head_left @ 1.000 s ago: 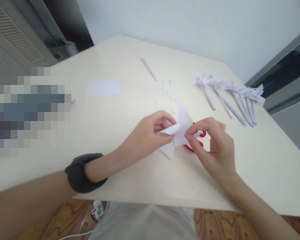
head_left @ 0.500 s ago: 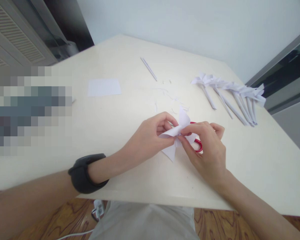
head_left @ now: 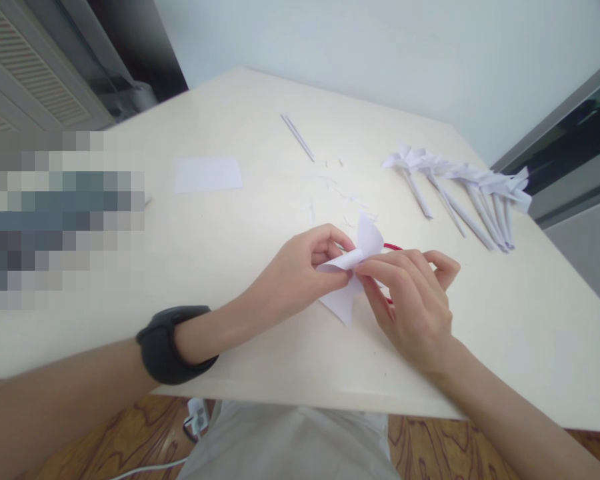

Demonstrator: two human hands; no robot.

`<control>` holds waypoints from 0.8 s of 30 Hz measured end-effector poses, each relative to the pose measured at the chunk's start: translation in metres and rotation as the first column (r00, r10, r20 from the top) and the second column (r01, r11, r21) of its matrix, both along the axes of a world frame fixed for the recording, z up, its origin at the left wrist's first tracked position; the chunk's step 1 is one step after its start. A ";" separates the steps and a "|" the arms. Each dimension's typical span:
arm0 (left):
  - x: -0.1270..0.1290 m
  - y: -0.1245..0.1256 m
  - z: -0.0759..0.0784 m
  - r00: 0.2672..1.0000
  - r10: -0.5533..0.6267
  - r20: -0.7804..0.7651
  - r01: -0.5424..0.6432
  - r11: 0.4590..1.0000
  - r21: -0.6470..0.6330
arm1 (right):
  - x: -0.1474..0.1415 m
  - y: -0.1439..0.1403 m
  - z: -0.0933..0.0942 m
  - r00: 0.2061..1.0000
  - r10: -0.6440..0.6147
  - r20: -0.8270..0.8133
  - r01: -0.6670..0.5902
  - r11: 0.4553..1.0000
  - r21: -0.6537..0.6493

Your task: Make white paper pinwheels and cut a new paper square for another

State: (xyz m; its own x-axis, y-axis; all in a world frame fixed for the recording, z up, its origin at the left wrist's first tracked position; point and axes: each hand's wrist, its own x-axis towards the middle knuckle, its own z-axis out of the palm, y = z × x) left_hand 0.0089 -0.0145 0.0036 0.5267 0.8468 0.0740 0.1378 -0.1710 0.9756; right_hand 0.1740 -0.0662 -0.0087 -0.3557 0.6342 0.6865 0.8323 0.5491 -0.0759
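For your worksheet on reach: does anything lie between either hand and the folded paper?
Nothing visible does. The left hand and the right hand both pinch the paper directly at its middle. The red scissors lie behind it on the table, mostly hidden by the right hand.

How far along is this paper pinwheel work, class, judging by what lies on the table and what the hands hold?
Done: a row of finished pinwheels on sticks lies at the far right of the table. In hand: the left hand and right hand pinch a pinwheel head at its middle. Left: it has no stick yet; two thin sticks and a paper sheet lie unused.
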 end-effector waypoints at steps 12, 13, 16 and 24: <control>-0.002 0.002 0.007 0.998 -0.055 -0.027 0.049 0.980 -0.191 | 0.002 -0.002 0.010 0.998 -0.011 -0.065 0.015 0.998 0.060; -0.003 0.003 0.009 0.996 -0.077 -0.039 0.065 0.968 -0.244 | 0.003 -0.001 0.011 0.997 -0.019 -0.078 0.022 0.999 0.038; -0.006 0.006 0.015 0.990 -0.113 -0.079 0.077 0.926 -0.369 | 0.005 0.000 0.014 0.991 -0.014 -0.132 0.004 0.998 -0.069; -0.020 0.020 0.007 0.928 -0.367 -0.063 0.321 0.874 -0.364 | 0.011 0.004 0.016 0.849 0.120 -0.514 -0.343 0.867 -0.363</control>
State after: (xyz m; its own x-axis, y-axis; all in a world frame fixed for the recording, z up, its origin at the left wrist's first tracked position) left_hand -0.0108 0.0053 0.0108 0.7745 0.5707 -0.2728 0.2574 0.1096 0.9601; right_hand 0.1850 -0.0618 0.0072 -0.2434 0.8393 0.4862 0.4882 0.5391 -0.6863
